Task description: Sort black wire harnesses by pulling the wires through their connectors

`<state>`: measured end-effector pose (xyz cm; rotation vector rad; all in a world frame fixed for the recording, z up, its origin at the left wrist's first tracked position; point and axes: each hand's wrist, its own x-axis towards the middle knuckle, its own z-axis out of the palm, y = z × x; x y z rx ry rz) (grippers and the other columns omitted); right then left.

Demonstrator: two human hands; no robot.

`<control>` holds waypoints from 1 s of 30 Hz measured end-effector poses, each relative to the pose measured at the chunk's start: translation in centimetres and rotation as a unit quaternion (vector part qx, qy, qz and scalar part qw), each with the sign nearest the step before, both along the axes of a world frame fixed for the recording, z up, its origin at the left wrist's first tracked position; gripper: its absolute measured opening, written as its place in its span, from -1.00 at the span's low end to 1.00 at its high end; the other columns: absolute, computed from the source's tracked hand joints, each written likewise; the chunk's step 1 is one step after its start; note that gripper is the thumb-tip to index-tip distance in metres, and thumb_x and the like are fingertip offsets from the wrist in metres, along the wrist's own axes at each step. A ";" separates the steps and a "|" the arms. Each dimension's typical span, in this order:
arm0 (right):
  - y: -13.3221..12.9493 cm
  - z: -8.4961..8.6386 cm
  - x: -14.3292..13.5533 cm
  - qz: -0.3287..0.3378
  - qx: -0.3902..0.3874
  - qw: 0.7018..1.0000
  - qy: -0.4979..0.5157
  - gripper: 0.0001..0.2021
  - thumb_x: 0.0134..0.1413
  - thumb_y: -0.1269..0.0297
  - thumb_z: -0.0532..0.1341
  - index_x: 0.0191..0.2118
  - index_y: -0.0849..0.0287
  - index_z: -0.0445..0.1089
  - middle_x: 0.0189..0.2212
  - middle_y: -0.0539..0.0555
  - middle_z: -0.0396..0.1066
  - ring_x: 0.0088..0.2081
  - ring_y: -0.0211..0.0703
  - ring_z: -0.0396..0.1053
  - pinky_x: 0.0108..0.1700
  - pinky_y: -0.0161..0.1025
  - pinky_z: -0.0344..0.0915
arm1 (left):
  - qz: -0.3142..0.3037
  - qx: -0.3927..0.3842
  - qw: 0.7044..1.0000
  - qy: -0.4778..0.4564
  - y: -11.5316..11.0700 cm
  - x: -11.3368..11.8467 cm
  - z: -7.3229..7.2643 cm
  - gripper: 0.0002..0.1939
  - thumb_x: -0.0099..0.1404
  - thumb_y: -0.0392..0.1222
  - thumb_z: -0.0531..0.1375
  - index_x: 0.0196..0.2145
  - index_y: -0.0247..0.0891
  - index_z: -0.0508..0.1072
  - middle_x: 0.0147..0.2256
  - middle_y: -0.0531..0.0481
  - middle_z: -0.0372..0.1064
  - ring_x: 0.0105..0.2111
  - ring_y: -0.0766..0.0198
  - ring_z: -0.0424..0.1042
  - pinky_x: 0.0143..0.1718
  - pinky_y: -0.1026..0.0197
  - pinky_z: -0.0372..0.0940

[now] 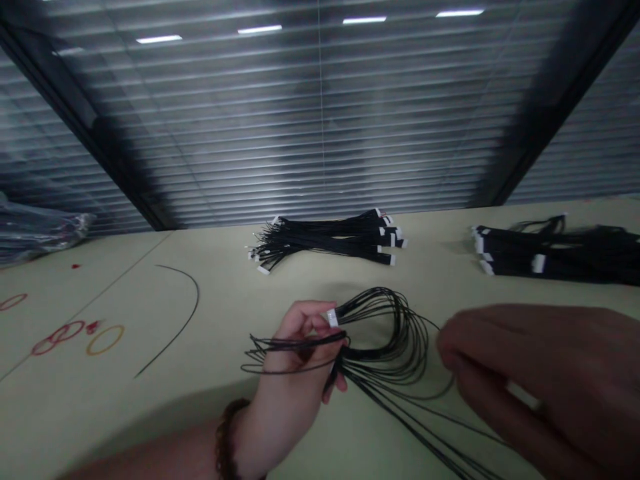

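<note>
My left hand (303, 367) is closed around a bundle of thin black wires (410, 340). A small white connector (333, 317) shows at its fingertips, and the wires loop from there to the right and back into the grip. Some wire ends curl out to the left over the wrist side, while others trail toward the lower right. My right hand (540, 380), blurred and close to the camera, has thumb and forefinger pressed together at one wire that leaves the loop. The pinched tip itself is hidden behind the fingers.
Behind my hands lies a pile of black cables (330, 239) with white connectors. Another cable pile (555, 253) sits at the right. On the left are a single loose wire (198, 300), red rubber bands (60, 335), a yellow band (105, 340) and a clear plastic bag (40, 230). Blinds (320, 120) stand behind the table.
</note>
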<state>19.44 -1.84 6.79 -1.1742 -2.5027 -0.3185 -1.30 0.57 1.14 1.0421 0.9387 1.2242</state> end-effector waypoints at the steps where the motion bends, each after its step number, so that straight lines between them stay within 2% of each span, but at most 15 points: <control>1: -0.2 -0.4 0.4 0.018 -0.022 0.999 -0.019 -0.79 0.06 0.37 0.01 -0.51 0.08 0.31 -0.66 -0.03 0.29 -0.74 -0.28 0.12 -0.65 -0.23 -0.10 | 0.004 -0.001 1.000 0.006 0.1 0.0 0.0 -0.83 0.18 -0.26 0.24 -0.27 -0.22 0.32 -0.51 0.21 0.24 -0.75 0.55 0.26 -0.82 0.56 0.06; 3: -0.5 -1.3 0.5 0.033 -0.077 0.995 -0.056 -0.75 -0.07 0.48 0.01 -0.62 0.08 0.29 -0.74 -0.04 0.27 -0.80 -0.25 0.10 -0.68 -0.21 -0.19 | 0.010 -0.006 1.000 0.015 0.1 -0.1 0.0 -0.83 0.19 -0.24 0.22 -0.26 -0.21 0.31 -0.50 0.21 0.23 -0.75 0.56 0.24 -0.83 0.56 0.04; 5: -0.3 -1.7 -0.4 0.019 -0.155 0.985 -0.075 -0.73 -0.12 0.54 0.03 -0.67 0.10 0.29 -0.76 -0.04 0.28 -0.78 -0.24 0.18 -0.68 -0.24 -0.15 | 0.011 -0.010 1.000 0.014 0.1 -0.1 0.0 -0.80 0.17 -0.25 0.23 -0.24 -0.20 0.30 -0.48 0.19 0.24 -0.75 0.55 0.26 -0.83 0.56 0.04; 9: 0.7 -1.2 -3.1 0.017 -0.275 0.961 0.013 -0.75 0.09 0.42 0.06 -0.51 0.10 0.42 -0.56 -0.04 0.43 -0.53 -0.27 0.37 -0.51 -0.35 0.15 | -0.016 0.004 1.000 -0.021 0.0 0.0 0.3 -0.79 0.13 -0.27 0.24 -0.26 -0.21 0.31 -0.51 0.18 0.29 -0.75 0.51 0.29 -0.81 0.54 0.09; 12: 1.2 -1.0 -4.2 0.004 -0.329 0.940 0.090 -0.74 0.16 0.33 0.04 -0.45 0.05 0.45 -0.50 -0.09 0.44 -0.44 -0.30 0.38 -0.39 -0.35 0.19 | -0.028 0.023 0.998 -0.042 -0.2 0.0 0.5 -0.78 0.10 -0.29 0.26 -0.28 -0.22 0.32 -0.53 0.17 0.33 -0.75 0.50 0.30 -0.80 0.53 0.14; 17: 1.0 -1.5 -4.1 -0.004 -0.325 0.934 0.148 -0.78 0.10 0.37 0.09 -0.45 0.04 0.45 -0.56 -0.14 0.40 -0.51 -0.37 0.31 -0.41 -0.37 0.11 | -0.020 0.051 0.997 -0.057 -0.2 0.1 0.2 -0.79 0.10 -0.31 0.27 -0.29 -0.21 0.35 -0.55 0.18 0.34 -0.75 0.47 0.33 -0.81 0.54 0.15; 24: 1.0 -1.1 -4.1 0.002 -0.298 0.942 0.154 -0.78 0.08 0.43 0.10 -0.54 0.13 0.36 -0.61 -0.16 0.34 -0.57 -0.42 0.23 -0.47 -0.37 0.03 | -0.016 0.058 0.996 -0.059 -0.1 0.1 0.0 -0.79 0.10 -0.37 0.25 -0.30 -0.20 0.36 -0.56 0.19 0.31 -0.75 0.48 0.33 -0.81 0.55 0.15; 30: 0.8 -1.5 -4.0 0.007 -0.255 0.957 0.138 -0.79 0.10 0.43 0.08 -0.47 0.09 0.39 -0.53 -0.14 0.40 -0.49 -0.34 0.32 -0.40 -0.33 0.12 | -0.020 0.064 0.997 -0.043 -0.1 0.0 -0.2 -0.79 0.12 -0.38 0.21 -0.27 -0.18 0.35 -0.55 0.19 0.30 -0.74 0.47 0.35 -0.81 0.54 0.14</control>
